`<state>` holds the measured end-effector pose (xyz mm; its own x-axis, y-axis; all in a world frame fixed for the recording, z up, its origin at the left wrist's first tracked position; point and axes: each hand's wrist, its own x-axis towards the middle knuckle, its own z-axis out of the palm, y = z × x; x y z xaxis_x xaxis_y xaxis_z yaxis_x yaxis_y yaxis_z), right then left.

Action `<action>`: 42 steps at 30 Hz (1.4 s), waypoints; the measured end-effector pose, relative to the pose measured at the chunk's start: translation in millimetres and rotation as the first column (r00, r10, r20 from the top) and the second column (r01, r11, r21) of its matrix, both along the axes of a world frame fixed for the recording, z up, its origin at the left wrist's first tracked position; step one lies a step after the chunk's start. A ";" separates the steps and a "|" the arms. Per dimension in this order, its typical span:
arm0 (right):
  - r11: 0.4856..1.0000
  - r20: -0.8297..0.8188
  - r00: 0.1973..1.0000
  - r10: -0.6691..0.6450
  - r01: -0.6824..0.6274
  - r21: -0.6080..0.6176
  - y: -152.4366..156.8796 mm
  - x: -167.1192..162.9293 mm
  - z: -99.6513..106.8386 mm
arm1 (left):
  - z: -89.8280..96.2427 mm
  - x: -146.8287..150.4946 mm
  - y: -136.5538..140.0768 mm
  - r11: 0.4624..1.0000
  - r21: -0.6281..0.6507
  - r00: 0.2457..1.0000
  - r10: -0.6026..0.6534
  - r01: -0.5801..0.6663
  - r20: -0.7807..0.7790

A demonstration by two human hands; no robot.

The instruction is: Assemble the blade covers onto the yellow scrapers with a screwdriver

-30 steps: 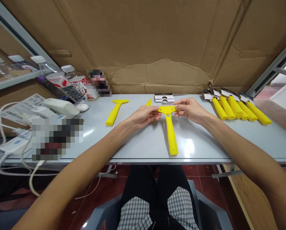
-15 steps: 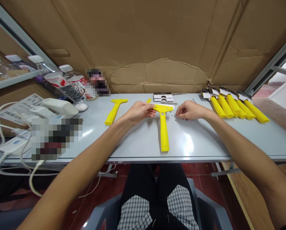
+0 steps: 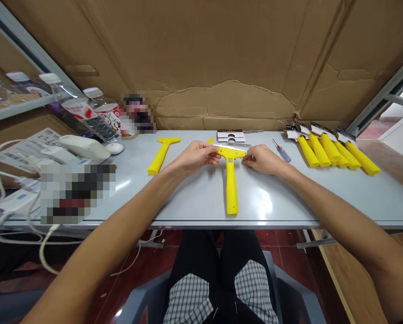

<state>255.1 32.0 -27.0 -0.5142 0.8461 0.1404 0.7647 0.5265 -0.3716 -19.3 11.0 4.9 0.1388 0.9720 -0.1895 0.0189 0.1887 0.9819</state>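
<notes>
My left hand (image 3: 203, 155) pinches the left end of a yellow T-shaped scraper (image 3: 232, 184). Its handle points toward me, and a thin metal blade strip shows along the far edge of its head. My right hand (image 3: 259, 159) is closed beside the right end of that head, thumb and fingers together low over the table; whatever they hold is hidden. Small screws lie around the scraper head, mostly covered by it and my fingers. A screwdriver (image 3: 282, 151) with a purple-grey handle lies to the right of my right hand.
Another yellow scraper (image 3: 163, 155) lies left on the grey table (image 3: 187, 202). Several carded yellow scrapers (image 3: 329, 148) sit at the right. Behind the work are a card sleeve (image 3: 230, 136) and clear strips. Bottles (image 3: 108, 112), cables and a white mouse (image 3: 115, 148) crowd the left.
My right hand has moved slightly left, from the loose screws to the scraper head's right end, uncovering the screwdriver. My left hand keeps its hold on the scraper.
</notes>
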 end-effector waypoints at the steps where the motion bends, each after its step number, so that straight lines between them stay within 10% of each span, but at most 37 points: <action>1: 1.000 0.017 1.000 -0.021 0.021 0.015 1.4 2.4 0.9 | -0.1 0.1 -0.4 1.000 0.001 1.000 -0.005 0.005 0.001; 12: 0.962 -0.386 0.920 0.074 0.036 0.270 -16.3 -9.0 20.5 | -9.0 15.8 -13.1 0.995 0.031 0.995 -0.093 0.092 0.032; 42: 0.891 -0.351 0.885 0.306 -0.137 0.433 -21.9 -17.0 5.1 | -10.0 24.2 -20.3 0.988 0.031 0.987 -0.152 0.151 0.045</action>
<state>238.2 10.1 -21.9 -0.5081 0.5493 0.6634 0.4395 0.8278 -0.3488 5.0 -9.3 -5.1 0.2932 0.9438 -0.1524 -0.0011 0.1598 0.9872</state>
